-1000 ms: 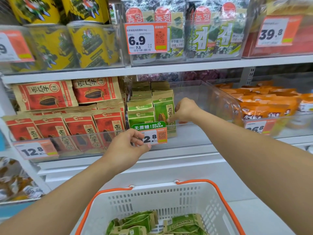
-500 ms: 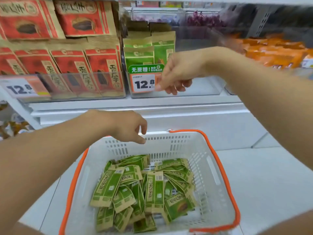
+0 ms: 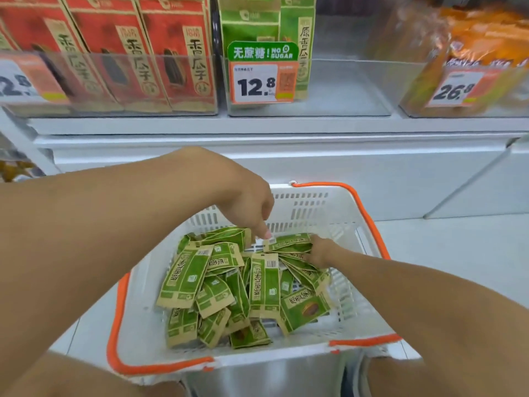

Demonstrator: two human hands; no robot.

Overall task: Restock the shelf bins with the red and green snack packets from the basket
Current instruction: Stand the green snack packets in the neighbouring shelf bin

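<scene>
Green packets [image 3: 263,285] in basket [image 3: 369,224] look light, floppy, slick. Right hand [image 3: 319,250] fingers gripping bunch; left hand [image 3: 246,202] fingers pinching downward, empty. I'd grab flat edges.

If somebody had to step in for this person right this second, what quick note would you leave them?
Left hand: reaching into the basket, fingertips near a green packet, nothing gripped.
Right hand: grips that same green packet among the pile.
Green packets: many lie loose in the basket; no red ones seen there.
Green bin, with the 12.8 tag: only a few packets at its left, mostly bare.
Red bin: looks full.
Left to do: move the green packets into the green bin.
</scene>
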